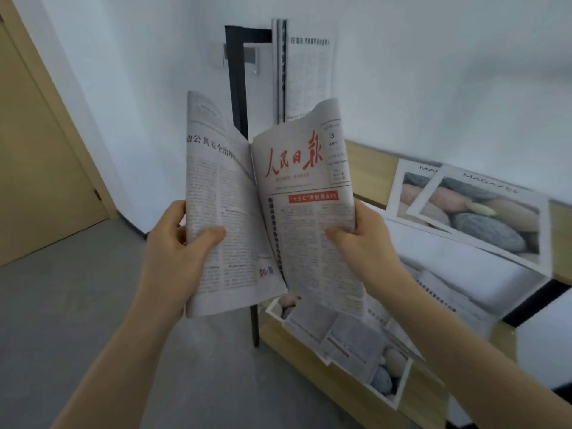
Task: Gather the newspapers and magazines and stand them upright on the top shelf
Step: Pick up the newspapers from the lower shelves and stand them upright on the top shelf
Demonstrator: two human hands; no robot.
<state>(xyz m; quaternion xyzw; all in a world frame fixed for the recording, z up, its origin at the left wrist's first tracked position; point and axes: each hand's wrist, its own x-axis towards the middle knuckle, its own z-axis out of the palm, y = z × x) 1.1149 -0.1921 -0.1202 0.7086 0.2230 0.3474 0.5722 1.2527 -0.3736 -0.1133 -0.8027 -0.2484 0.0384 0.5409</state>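
Gaping open — creased newspaper, red masthead, 2 halves.

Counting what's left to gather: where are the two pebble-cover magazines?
Head view, right side: the two magazines lie overlapping on the wooden shelf by the wall, right of the held newspaper.

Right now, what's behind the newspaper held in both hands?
Behind the newspaper: the shelf's black post, with papers standing upright above. Magazines lie below. The post's middle stretch and shelf corner are covered.
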